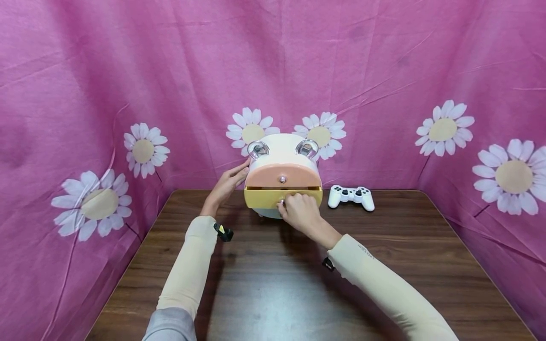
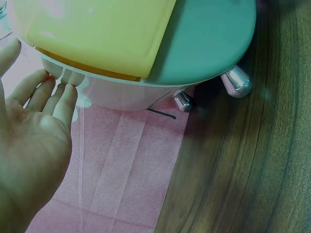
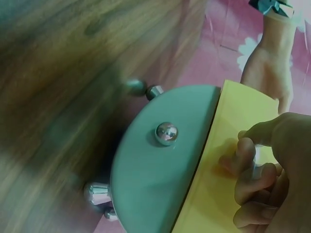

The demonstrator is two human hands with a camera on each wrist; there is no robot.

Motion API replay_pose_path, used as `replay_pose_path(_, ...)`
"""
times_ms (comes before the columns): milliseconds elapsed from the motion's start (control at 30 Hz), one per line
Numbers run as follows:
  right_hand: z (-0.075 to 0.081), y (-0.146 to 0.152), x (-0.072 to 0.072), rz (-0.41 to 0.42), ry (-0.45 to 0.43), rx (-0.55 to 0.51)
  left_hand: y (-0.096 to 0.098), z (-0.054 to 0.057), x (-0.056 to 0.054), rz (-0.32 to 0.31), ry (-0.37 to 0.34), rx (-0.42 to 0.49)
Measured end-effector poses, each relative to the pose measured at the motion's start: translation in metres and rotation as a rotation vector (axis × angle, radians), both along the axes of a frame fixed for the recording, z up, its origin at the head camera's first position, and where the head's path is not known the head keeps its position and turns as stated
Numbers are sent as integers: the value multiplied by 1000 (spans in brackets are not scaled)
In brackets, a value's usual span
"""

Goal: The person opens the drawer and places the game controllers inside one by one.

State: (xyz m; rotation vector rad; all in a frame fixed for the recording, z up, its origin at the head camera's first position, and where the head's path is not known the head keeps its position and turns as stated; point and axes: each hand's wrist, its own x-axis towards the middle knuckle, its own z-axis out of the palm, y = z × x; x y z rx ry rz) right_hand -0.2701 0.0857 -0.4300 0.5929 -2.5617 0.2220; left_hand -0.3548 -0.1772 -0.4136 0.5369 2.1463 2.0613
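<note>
A small rounded drawer cabinet (image 1: 281,148) with a white top stands at the back of the table. Its yellow middle drawer (image 1: 259,199) is pulled partly out, leaving a dark gap below the pink top drawer (image 1: 263,176). My right hand (image 1: 304,212) pinches the silver knob (image 1: 281,202) of the yellow drawer. On the cabinet's left side, my left hand (image 1: 227,187) rests its extended fingertips against the white wall. The green bottom drawer (image 3: 155,189) sits closed, its round knob (image 3: 166,133) showing in the right wrist view.
A white game controller (image 1: 351,197) lies right of the cabinet on the brown wooden table (image 1: 264,279). Two silver rings (image 1: 307,148) stick up from the cabinet top, and short metal feet (image 2: 236,81) hold it up. Behind hangs a pink curtain (image 1: 192,94) with daisies.
</note>
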Motion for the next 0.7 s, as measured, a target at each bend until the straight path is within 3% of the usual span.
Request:
replay_pose_path(333,4,0,-16,-28,-60,-4,-1,0,0,-7,2,2)
replay_pose_path(700,0,3,-14,-36,-60,-10,-1,-1,-1,-7,0,-2)
